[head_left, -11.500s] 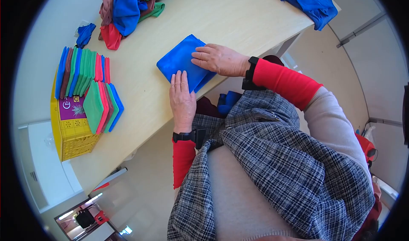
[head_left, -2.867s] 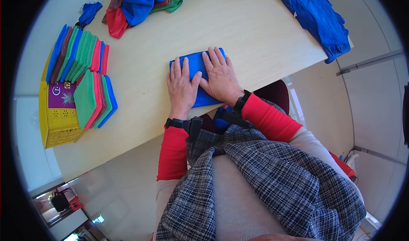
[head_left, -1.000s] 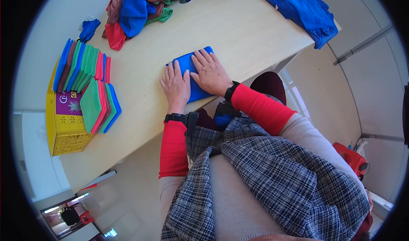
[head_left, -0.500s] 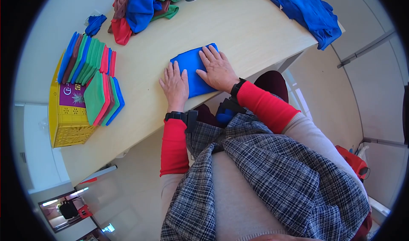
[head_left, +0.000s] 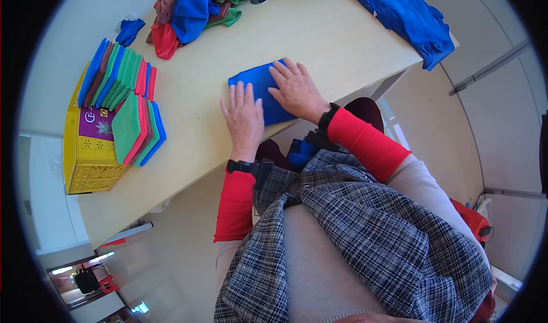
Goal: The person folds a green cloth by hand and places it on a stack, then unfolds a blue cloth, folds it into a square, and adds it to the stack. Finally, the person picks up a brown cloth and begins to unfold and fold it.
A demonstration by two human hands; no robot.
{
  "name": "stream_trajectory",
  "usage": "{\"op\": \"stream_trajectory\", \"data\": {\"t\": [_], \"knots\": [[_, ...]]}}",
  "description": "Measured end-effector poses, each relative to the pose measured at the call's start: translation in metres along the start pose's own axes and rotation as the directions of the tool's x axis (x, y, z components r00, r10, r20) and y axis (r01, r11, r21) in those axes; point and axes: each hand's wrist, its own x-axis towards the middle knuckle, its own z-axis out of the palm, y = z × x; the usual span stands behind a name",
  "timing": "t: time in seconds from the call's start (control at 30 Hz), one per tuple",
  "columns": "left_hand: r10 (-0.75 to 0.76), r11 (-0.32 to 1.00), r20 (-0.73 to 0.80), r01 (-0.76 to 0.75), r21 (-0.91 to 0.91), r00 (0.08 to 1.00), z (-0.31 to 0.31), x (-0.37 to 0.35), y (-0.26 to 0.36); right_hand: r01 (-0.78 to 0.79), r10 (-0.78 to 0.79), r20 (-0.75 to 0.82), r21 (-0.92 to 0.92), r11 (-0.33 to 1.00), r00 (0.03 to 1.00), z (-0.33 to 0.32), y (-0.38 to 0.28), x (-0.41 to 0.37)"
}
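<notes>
Nothing is clasped: the right hand point(head_left: 297, 89) is pressed flat, fingers spread, on the folded blue cloth point(head_left: 256, 82); the left hand point(head_left: 244, 117) is laid open at its 7 o'clock, fingertips on its edge. Cloth is placed near the table point(head_left: 319, 34) edge. Risk judged: layers could be skewed by uneven pressure; cloth could be dragged off by a pull toward 6 o'clock.

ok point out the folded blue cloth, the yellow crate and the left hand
folded blue cloth point(head_left: 255, 80): head view, on its bare upper part, above the fingers.
yellow crate point(head_left: 88, 164): head view, on its latticed side wall.
left hand point(head_left: 244, 119): head view, on the back of the hand.
</notes>
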Motion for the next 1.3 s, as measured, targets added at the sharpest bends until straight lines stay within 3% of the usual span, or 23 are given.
{"op": "stream_trajectory", "data": {"t": [0.1,0.37,0.53,0.67,0.77,0.93,1.03,1.13,1.2,1.27,1.3], "knots": [[0.087,0.991,0.075,-0.078,-0.107,0.993,0.009,0.001,0.017,0.071,-0.066,-0.055,0.097,0.993,0.996,0.011,-0.010,0.020],[0.075,0.996,0.054,-0.073,-0.051,0.996,0.019,-0.011,0.017,0.128,-0.126,-0.038,0.061,0.990,0.991,0.041,0.004,0.022],[0.103,0.994,0.010,-0.103,-0.040,0.995,0.012,-0.015,0.018,0.043,-0.042,-0.018,0.034,0.999,0.999,0.035,0.014,0.031],[0.220,0.973,0.062,-0.214,-0.088,0.974,-0.013,-0.032,0.024,0.045,-0.045,-0.003,0.009,0.999,0.999,0.034,0.011,0.031],[0.246,0.968,0.077,-0.249,0.037,0.966,-0.017,-0.042,0.006,-0.027,0.027,-0.002,-0.018,0.999,1.000,0.023,0.002,0.020],[0.134,0.981,0.054,-0.141,0.136,0.989,-0.018,-0.029,-0.045,-0.090,0.091,0.144,-0.010,0.996,0.985,-0.016,-0.015,-0.015],[0.090,0.973,0.048,-0.098,0.209,0.995,-0.015,-0.019,-0.060,-0.027,0.030,0.207,-0.020,0.999,0.978,-0.024,-0.019,-0.032],[0.001,0.997,0.014,0.000,-0.081,1.000,-0.013,-0.014,-0.060,0.005,0.014,0.183,-0.104,0.995,0.983,-0.041,-0.028,-0.021],[-0.002,0.997,0.009,0.003,-0.083,1.000,-0.005,-0.004,-0.055,0.014,0.011,0.170,-0.145,0.989,0.985,-0.034,-0.034,-0.008],[-0.017,0.996,-0.006,0.016,-0.087,1.000,0.006,0.003,-0.048,0.196,-0.198,0.041,0.040,0.980,0.979,-0.008,-0.042,0.015],[-0.010,0.996,-0.002,0.010,-0.086,1.000,0.010,0.004,-0.046,0.189,-0.191,0.039,0.042,0.981,0.981,0.004,-0.049,0.023]]}}
